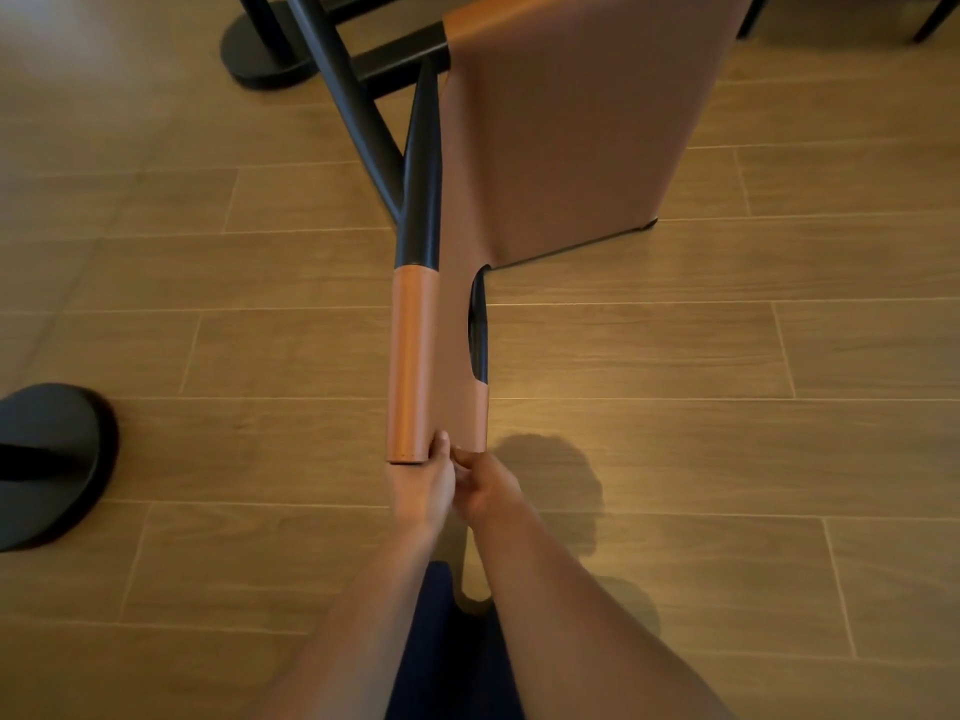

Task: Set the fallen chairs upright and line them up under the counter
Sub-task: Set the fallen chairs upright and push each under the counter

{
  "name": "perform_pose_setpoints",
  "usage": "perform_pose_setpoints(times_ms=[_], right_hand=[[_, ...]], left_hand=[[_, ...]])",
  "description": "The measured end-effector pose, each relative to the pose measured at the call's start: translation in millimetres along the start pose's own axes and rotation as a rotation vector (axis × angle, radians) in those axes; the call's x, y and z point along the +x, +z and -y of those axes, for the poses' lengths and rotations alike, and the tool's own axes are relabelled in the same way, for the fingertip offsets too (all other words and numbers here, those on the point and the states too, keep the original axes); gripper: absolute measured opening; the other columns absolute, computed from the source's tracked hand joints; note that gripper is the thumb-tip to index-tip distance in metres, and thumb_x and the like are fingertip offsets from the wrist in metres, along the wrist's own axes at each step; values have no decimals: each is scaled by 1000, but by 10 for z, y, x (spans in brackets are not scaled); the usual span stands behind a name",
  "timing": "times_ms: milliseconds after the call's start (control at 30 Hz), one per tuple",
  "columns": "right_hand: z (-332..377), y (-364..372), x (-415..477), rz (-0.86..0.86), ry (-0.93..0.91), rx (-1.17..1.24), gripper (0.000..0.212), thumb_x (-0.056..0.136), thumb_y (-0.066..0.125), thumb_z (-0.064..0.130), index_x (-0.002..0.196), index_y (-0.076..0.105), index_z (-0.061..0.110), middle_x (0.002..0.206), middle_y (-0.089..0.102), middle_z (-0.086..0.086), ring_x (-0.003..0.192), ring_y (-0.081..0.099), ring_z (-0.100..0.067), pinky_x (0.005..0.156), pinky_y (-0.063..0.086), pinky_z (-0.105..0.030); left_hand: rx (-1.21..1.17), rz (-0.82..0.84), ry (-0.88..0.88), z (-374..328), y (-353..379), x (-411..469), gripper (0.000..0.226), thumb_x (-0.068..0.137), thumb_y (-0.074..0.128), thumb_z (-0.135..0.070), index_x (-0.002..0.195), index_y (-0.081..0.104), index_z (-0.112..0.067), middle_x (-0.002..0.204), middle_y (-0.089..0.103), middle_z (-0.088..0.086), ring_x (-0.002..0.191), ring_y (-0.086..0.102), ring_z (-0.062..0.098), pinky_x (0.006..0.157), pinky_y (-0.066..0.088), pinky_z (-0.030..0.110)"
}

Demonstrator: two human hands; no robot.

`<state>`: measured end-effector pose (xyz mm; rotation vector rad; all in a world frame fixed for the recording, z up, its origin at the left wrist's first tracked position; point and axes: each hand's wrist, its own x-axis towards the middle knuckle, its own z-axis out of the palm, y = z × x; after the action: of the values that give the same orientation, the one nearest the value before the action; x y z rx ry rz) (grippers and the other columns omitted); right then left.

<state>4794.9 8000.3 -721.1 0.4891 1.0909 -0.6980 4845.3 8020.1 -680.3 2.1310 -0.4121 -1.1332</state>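
A chair point(566, 127) with a tan leather seat and black metal frame lies tipped on its side on the wooden floor, its backrest end pointing toward me. My left hand point(423, 485) grips the near end of the leather-wrapped backrest post. My right hand point(485, 483) holds the backrest's leather edge right beside it, fingers curled under. The chair's black legs and round base point(260, 54) reach away to the upper left.
Another black round base point(49, 459) sits on the floor at the left edge. Thin dark legs point(930, 18) of other furniture show at the top right. Wood-plank floor point(727, 356) spreads to the right and left of the chair.
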Motion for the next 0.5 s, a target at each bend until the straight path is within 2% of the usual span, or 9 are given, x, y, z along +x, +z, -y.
perform_pose_setpoints(times_ms=[33,67,133,200,267,333,433,500], right_hand=[[8,42,0,-9,-8,-4,34,97,43,-4,130,47,-6,78,55,-15,73,63,-25,87,51,-24],[28,82,-10,-18,-12,1,32,97,43,-6,128,48,-6,75,53,-14,65,60,-22,73,50,-20],[68,146,-60,-34,-10,10,20,97,41,-7,114,51,-4,66,52,-12,36,48,-13,45,41,-19],[92,159,-160,-42,-9,36,11,98,41,-7,95,51,-2,46,52,-8,22,38,-8,35,34,-15],[80,170,-267,-71,-16,62,16,99,39,-6,85,48,-1,35,47,-5,19,36,-7,32,32,-14],[96,195,-368,-94,-23,68,16,98,40,-7,85,48,-2,44,46,-8,19,35,-8,31,33,-15],[172,253,-580,-106,-40,117,13,95,42,-11,89,50,-2,62,45,-11,26,39,-10,46,37,-16],[219,314,-795,-74,-42,145,16,96,41,-11,86,50,-3,71,51,-15,46,44,-14,61,40,-20]], left_hand=[[8,12,-11,-35,-8,-11,35,92,61,-22,119,59,1,102,68,20,97,66,33,91,52,46],[21,22,-10,-87,-17,-14,32,92,62,-20,115,60,2,96,69,19,92,67,33,89,53,46],[67,49,-10,-219,-74,-39,26,91,62,-17,109,62,1,84,69,11,84,68,28,86,54,43],[129,95,-21,-336,-136,-73,19,91,62,-16,103,63,-1,69,68,1,75,69,20,81,56,38],[205,145,-15,-457,-213,-183,13,91,59,-13,95,63,-1,47,62,-7,53,63,3,58,52,19],[231,182,-1,-587,-267,-302,9,92,55,-7,90,60,0,39,58,-12,40,57,-1,39,39,10],[249,205,17,-833,-305,-443,10,91,52,-3,83,58,-3,42,60,-7,43,60,3,40,42,13],[283,214,30,-1029,-336,-555,10,87,53,-4,78,58,-3,52,63,1,55,65,16,49,48,23]])
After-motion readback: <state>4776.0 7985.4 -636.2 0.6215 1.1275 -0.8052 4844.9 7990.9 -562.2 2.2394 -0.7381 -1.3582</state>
